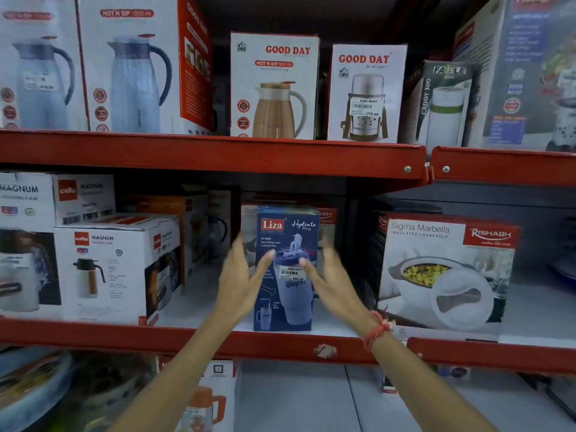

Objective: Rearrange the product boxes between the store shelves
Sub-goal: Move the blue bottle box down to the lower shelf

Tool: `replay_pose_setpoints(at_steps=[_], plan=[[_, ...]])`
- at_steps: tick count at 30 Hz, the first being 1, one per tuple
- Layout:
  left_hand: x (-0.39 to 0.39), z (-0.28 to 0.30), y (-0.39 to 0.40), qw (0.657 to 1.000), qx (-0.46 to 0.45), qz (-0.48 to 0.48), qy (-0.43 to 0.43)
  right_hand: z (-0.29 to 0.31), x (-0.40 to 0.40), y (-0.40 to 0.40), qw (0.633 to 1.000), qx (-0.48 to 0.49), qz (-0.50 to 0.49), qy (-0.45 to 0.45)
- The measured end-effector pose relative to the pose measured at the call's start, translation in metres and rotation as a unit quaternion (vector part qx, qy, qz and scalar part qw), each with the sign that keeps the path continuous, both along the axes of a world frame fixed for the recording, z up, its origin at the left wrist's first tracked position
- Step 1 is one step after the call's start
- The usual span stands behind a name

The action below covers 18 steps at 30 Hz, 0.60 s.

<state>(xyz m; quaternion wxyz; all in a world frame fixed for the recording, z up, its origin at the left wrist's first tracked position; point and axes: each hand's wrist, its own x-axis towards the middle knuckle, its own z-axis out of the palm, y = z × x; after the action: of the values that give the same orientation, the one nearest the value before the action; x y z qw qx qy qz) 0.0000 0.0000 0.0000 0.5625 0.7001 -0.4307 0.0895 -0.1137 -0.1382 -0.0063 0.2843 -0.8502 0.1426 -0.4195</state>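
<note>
A tall blue Liza Hydrate Pro box (285, 232) stands upright on the middle red shelf (280, 344), near its front edge. My left hand (240, 275) is at the box's left side, fingers spread, thumb lying on the front face. My right hand (327, 272) is at its right side, fingers apart and blurred, thumb touching the front. Neither hand is closed around the box. A red thread band circles my right wrist.
Cello Magnum boxes (115, 266) fill the middle shelf's left; a Sigma Marbella casserole box (442, 269) sits right. A Sigma box (249, 213) stands behind the blue one. On the upper shelf (212, 154) stand Good Day jug boxes (274, 85) and a Fable box (442, 101).
</note>
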Motion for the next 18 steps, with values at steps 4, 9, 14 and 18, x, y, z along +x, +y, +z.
replay_pose_setpoints(at_steps=[4, 9, 14, 18], plan=[[0.012, -0.005, -0.004, 0.994, 0.078, -0.048, 0.052, -0.005, 0.004, 0.001, 0.992, 0.109, 0.034, 0.052], [0.004, 0.008, 0.008, 0.997, 0.031, -0.067, 0.037, 0.012, -0.014, 0.009, 0.994, 0.103, 0.043, 0.0], [-0.029, 0.018, 0.034, 0.993, -0.019, -0.108, 0.035, 0.023, -0.048, 0.031, 0.994, 0.081, 0.051, -0.045], [-0.058, 0.014, 0.055, 0.988, -0.034, -0.133, 0.063, 0.016, -0.082, 0.05, 0.994, 0.076, 0.061, -0.055]])
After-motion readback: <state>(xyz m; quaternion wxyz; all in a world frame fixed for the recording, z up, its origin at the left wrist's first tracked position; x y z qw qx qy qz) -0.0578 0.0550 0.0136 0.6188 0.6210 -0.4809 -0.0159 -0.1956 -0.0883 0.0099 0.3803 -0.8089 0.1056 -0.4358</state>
